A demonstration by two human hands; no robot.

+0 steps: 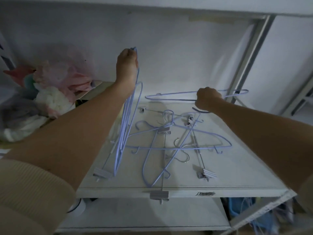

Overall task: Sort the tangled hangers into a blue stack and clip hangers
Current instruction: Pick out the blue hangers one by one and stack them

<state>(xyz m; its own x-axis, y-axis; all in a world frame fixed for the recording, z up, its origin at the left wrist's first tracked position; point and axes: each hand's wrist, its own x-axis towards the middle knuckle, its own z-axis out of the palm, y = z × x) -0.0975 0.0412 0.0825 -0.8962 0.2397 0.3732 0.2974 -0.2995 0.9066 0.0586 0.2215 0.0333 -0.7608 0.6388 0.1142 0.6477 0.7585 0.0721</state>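
The person's left hand (126,63) is raised at about eleven o'clock above the white shelf board (237,170), fingers curled round the hooks of a bunch of thin pale-blue wire hangers (124,126). That bunch hangs down on edge from the fist, its lower corners reaching the shelf near a grey plastic clip (101,173) at seven o'clock.

The right hand (207,100), out at about two o'clock, is closed in a fist round the neck of a single pale-blue wire hanger (171,97), held lifted and lying almost level above the back of the shelf; its blue hook (200,110) curls out under the fist.

Between the two arms, at the centre of the board, lies the tangled heap of hangers (172,141): blue wire ones crossed over metal-rod clip hangers (199,160) with grey clips at their ends. One grey clip (207,174) sits at five o'clock, and another clip (159,195) hangs over the front edge at six.

Off to nine o'clock, beside the left forearm, is a heap of pink and white soft things (55,85), too blurred to name. A ribbed beige sleeve (28,192) covers the left upper arm.
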